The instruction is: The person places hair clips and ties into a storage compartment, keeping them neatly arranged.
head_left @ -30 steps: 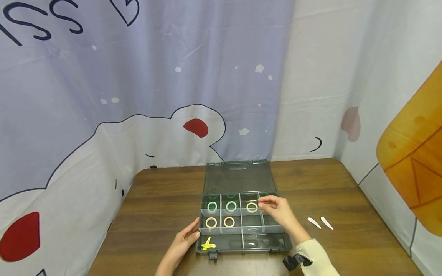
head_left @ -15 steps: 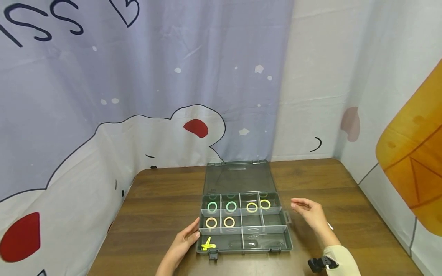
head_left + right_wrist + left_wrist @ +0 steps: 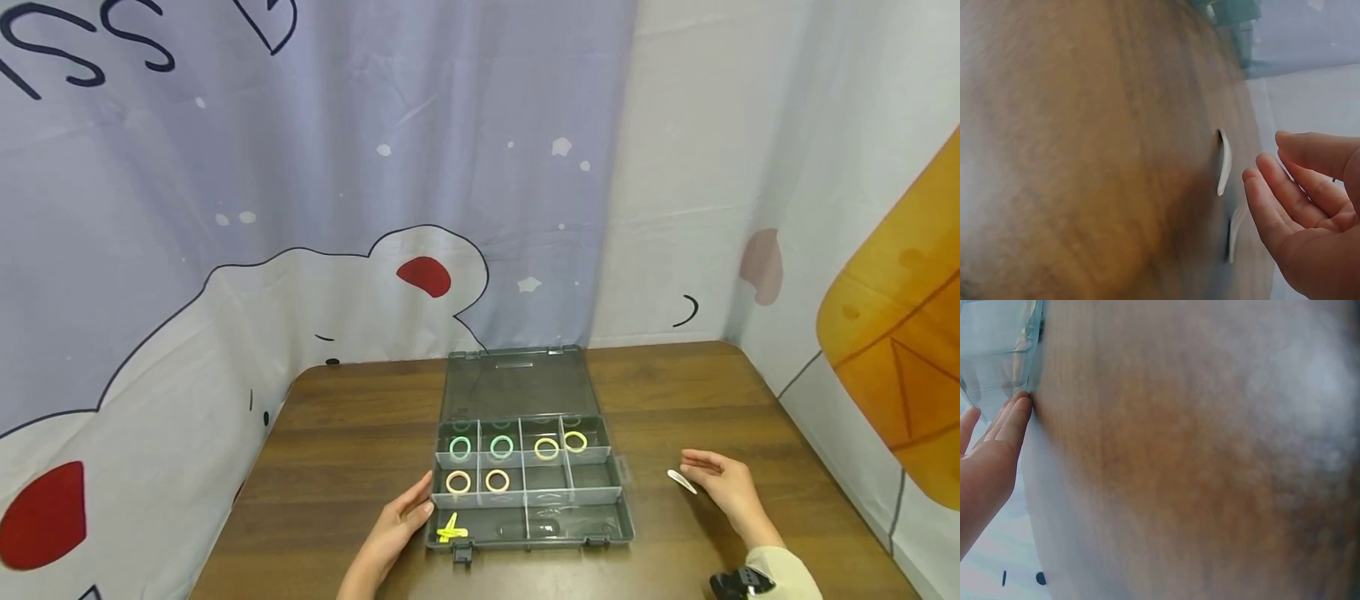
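My left hand (image 3: 397, 521) rests its straight fingers on the left side of a dark clear compartment box (image 3: 577, 537); the left wrist view shows fingertips (image 3: 1021, 403) at its corner. My right hand (image 3: 726, 485), empty, hovers over the table beside a white snap hair clip (image 3: 682, 481), thumb and fingers apart. A second white hair clip (image 3: 1234, 234) shows in the right wrist view; the hand hides it in the head view. Inside the box lie two green rings (image 3: 460, 457), two yellow rings (image 3: 546, 458), two cream rings (image 3: 458, 492) and yellow hair clips (image 3: 448, 533).
The box's lid (image 3: 517, 383) lies open toward the back of the wooden table (image 3: 360, 433). Latches (image 3: 462, 552) jut from its front edge. A printed curtain (image 3: 540, 208) hangs behind the table and along its sides.
My right hand has let go of a yellow ring in the back right compartment. It has moved right and toward me, to the white hair clips. The left hand has stayed put.
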### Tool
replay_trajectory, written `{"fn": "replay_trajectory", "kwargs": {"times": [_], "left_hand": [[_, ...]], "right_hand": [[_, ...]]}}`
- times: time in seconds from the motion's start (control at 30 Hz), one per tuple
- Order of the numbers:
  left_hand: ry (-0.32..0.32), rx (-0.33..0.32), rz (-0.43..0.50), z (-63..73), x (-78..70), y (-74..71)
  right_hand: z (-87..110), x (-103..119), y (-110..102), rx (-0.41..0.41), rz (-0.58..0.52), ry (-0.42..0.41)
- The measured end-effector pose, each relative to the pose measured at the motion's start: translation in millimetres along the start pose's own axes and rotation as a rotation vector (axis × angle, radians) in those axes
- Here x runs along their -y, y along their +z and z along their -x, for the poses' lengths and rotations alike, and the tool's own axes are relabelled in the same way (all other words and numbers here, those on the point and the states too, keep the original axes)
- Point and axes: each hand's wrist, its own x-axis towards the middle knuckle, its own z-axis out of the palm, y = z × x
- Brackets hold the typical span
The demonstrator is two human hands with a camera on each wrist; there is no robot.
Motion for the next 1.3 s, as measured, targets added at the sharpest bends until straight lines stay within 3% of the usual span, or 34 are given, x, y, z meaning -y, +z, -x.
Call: {"fn": "replay_trajectory", "kwargs": {"times": [0.23, 1.1, 1.3], "left_hand": [[-0.008, 0.005, -0.022, 0.3, -0.3, -0.4], [0.011, 0.008, -0.013, 2.1, 1.4, 0.6], [0.001, 0.003, -0.029, 1.7, 0.1, 0.3]], "right_hand": [[0.2, -10.6, 4.3, 0.007, 0.006, -0.017], [-7.0, -7.6, 8.1, -0.010, 0.178, -0.008], [-7.1, -5.3, 9.6, -0.015, 0.157, -0.003]]}}
